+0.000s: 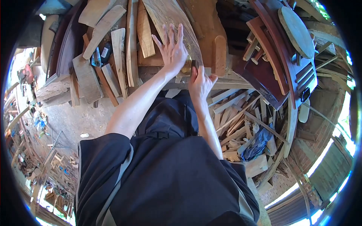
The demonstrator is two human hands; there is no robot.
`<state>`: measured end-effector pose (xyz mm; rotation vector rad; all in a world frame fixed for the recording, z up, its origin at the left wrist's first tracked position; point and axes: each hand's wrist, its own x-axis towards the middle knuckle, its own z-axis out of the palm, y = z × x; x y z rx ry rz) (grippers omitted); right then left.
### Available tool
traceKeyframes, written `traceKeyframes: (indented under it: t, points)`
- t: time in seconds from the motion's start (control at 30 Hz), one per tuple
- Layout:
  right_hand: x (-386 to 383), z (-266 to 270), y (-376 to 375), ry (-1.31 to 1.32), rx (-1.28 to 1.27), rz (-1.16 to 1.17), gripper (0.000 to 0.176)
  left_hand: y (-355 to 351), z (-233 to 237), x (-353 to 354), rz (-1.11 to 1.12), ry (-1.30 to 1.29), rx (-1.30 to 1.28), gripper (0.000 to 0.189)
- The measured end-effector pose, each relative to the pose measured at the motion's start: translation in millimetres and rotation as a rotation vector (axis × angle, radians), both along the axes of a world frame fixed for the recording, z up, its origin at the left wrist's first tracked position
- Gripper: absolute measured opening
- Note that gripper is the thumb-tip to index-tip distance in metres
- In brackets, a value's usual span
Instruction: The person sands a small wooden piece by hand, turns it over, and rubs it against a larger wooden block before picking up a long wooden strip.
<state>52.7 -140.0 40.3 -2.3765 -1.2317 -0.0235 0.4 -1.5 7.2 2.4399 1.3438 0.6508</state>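
A wide, pale wooden board [167, 14] lies on the brown bench top [207, 19], its near end toward me. My left hand [174, 54] rests flat on this board with the fingers spread and pointing away from me. Just right of it, my right hand [201, 83] is closed at the board's near end, thumb up against a small dark piece [194, 64]. Its kind I cannot tell. A yellowish, shiny part [186, 68] shows between the two hands, partly covered by the left wrist.
Several wood strips [132, 41] lie left of the board. An upright wooden block [219, 55] stands at the bench's right edge. Dark red furniture parts [269, 56] are stacked to the right. Offcuts and a dark plastic bag [258, 143] lie on the floor below.
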Motion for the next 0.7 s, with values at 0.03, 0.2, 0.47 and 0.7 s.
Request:
traceKeyframes:
  t: [0.03, 0.2, 0.47, 0.7]
  points:
    - [-0.5, 2.0, -2.3, -0.006, -0.012, 0.015, 0.019, 0.0, -0.8, -0.3, -0.005, 0.001, -0.005, 0.078]
    - [7.7, -6.6, 29.3, 0.008, 0.043, 0.005, 0.019, 0.3, -3.6, -1.2, -0.020, -0.010, -0.008, 0.078]
    - [-12.3, 3.8, 18.7, -0.039, -0.015, -0.065, 0.017, -2.6, -4.8, -0.7, -0.009, 0.009, -0.010, 0.077]
    - [-17.6, 12.4, 6.2, 0.000, -0.102, -0.042, 0.017, -1.0, -3.6, -0.7, 0.002, -0.041, 0.001, 0.076]
